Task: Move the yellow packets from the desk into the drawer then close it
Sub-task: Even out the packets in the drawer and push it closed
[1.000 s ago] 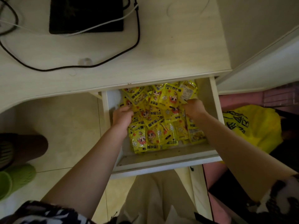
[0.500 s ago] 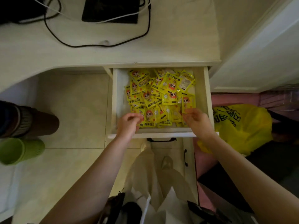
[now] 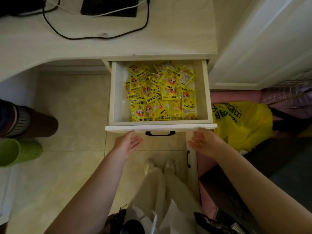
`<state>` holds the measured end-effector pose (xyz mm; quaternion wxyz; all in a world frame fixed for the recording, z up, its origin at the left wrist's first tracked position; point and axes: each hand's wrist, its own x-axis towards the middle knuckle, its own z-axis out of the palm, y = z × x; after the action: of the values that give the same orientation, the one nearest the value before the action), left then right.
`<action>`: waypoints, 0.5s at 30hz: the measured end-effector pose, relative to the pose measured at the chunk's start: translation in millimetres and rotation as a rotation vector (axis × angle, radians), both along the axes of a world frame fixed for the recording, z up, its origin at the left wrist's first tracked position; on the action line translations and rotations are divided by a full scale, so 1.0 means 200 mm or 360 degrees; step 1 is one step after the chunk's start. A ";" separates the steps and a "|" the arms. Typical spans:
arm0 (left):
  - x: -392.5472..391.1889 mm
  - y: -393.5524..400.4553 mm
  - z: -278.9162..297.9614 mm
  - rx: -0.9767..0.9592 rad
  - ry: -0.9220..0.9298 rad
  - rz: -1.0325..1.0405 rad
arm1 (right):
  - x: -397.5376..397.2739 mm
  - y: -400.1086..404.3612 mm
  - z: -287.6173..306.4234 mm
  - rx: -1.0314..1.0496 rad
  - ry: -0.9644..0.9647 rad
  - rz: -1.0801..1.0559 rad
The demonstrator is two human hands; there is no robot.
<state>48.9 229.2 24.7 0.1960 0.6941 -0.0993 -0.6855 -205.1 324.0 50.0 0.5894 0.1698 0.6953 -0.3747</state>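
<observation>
The white drawer (image 3: 160, 127) stands pulled out under the pale desk (image 3: 108, 46). A heap of yellow packets (image 3: 160, 93) with a cartoon face lies inside it, filling the middle and right. A black handle (image 3: 160, 133) hangs on the drawer front. My left hand (image 3: 128, 143) is just in front of the drawer's left front corner, palm up, fingers straight, holding nothing. My right hand (image 3: 203, 141) is in front of the right front corner, fingers spread and empty, its fingertips close to the front edge.
A black device (image 3: 108, 5) and black cable (image 3: 94, 37) lie on the desk. A yellow plastic bag (image 3: 243, 124) sits on the floor to the right. Another person's leg and green shoe (image 3: 18, 152) stand at the left. A white door (image 3: 263, 48) is at the right.
Both hands have come out of the drawer, let go of the packets and drawn back to just in front of the drawer front. The view has pulled back.
</observation>
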 end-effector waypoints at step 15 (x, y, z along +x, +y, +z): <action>-0.06 -0.14 -0.11 0.0097 0.0310 0.0440 | -0.14 -0.16 -0.06 -0.0154 -0.0222 -0.0665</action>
<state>37.0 200.5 3.6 0.2760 0.6370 0.0375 -0.7188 -232.6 291.6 37.9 0.5532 0.3071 0.5837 -0.5089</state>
